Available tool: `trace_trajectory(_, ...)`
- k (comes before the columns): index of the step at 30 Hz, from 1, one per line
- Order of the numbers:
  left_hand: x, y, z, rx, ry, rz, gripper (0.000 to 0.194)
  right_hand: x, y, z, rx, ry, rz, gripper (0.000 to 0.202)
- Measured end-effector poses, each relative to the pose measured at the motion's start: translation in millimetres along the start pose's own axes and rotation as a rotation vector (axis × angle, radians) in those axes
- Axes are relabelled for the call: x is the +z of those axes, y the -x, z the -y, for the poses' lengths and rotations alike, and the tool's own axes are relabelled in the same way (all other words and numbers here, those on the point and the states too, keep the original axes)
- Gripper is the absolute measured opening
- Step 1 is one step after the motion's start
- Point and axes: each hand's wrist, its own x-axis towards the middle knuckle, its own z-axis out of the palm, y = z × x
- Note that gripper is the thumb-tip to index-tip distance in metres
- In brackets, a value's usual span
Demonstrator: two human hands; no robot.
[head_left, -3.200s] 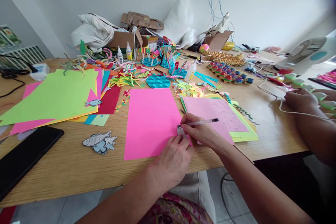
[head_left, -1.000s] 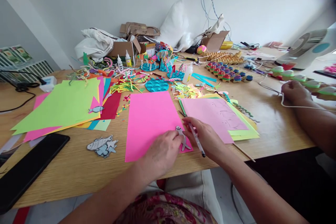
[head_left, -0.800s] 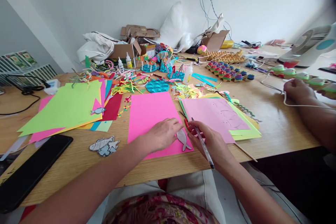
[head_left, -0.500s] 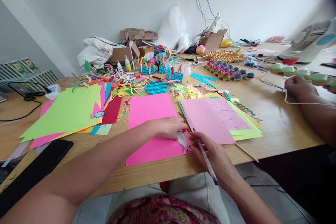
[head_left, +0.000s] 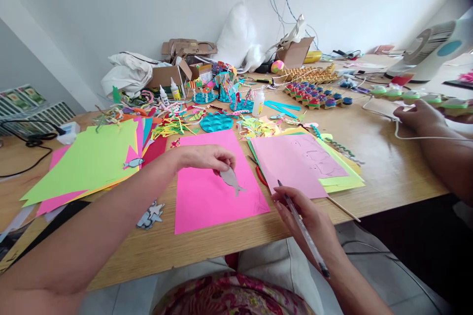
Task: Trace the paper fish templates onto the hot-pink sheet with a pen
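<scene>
Between thumb and fingers, my left hand [head_left: 216,157] pinches a grey fish cutout [head_left: 231,180] by one end, its tail hanging over a bright pink sheet [head_left: 199,206]. Faint pencil-like lines mark the sheet's lower right corner. My right hand [head_left: 306,211] grips a clear pen [head_left: 303,229], tip pointing up and away from me, beside a pale pink sheet [head_left: 281,157] with drawn outlines. Red-handled scissors [head_left: 261,175] lie partly under that sheet. Several more fish cutouts [head_left: 151,215] are piled by my left forearm, and a blue-grey fish [head_left: 133,163] rests on the green paper.
Stacked coloured paper [head_left: 81,162] lies at left, with a dark phone partly behind my forearm. Paper scraps [head_left: 260,127], a glue bottle [head_left: 258,102] and painted egg cartons [head_left: 318,96] stand further back. At right, another person's hand [head_left: 421,115] is near a white cable.
My left hand has lifted the fish cutout off the pink sheet's lower right corner and moved left with it, uncovering drawn lines. My right hand still holds the pen.
</scene>
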Motion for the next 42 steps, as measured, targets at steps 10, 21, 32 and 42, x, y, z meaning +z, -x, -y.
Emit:
trace_trajectory(10, 12.4, 28, 11, -0.124, 0.068, -0.147, 0.021, 5, 6, 4, -0.069, 0.071, -0.004, 0.017)
trace_trajectory(21, 17.0, 33, 32, -0.174, 0.079, -0.159, 0.025, 8, 17, 10, -0.175, 0.118, 0.029, 0.019)
trace_trajectory(32, 22.6, 19, 30, -0.134, 0.057, -0.1, 0.032, 13, 22, 12, -0.103, 0.068, 0.071, 0.021)
trace_trajectory(42, -6.9, 77, 25, -0.202, 0.163, -0.363, 0.019, 22, 13, 17, -0.167, 0.018, 0.077, 0.02)
